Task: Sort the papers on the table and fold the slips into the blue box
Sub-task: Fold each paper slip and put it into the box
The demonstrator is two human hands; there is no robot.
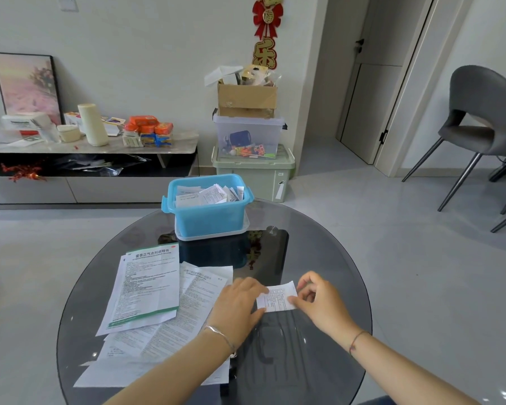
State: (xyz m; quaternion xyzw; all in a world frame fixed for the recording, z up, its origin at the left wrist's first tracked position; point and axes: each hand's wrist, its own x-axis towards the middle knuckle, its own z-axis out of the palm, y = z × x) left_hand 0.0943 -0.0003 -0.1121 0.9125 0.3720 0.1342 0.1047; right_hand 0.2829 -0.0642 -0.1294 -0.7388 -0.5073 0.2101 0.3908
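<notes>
Slip sits near the counter front, pinched at opposite ends by left hand and right hand; edges should meet squarely before creasing, blue box waiting behind.

left hand, right hand hold slip on table

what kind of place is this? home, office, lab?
Probably a home living room: a low console holding snack packs and a leaning framed picture, a red festive wall ornament, and stacked storage bins with toys inside.
</notes>
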